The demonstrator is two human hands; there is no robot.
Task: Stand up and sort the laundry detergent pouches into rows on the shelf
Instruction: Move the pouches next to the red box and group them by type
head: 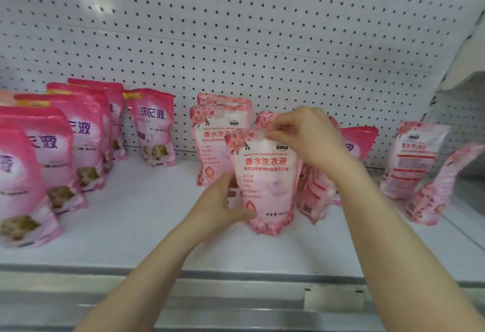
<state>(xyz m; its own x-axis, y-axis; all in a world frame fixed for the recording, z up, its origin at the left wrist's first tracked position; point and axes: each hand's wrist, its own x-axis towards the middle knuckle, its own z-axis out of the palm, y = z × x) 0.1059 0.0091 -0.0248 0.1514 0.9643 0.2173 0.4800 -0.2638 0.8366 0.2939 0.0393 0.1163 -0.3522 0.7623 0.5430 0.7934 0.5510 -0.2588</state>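
Below white pegboard, shelf of pouches

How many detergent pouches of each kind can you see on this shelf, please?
Bright pink pouches: 7
Pale floral pouches: at least 6; others may hide behind the right hand
Total: at least 13

We are logging bare shelf lying open between dark-pink pouches, left, and floral pouches, centre; leaning pouches are crowding the right.
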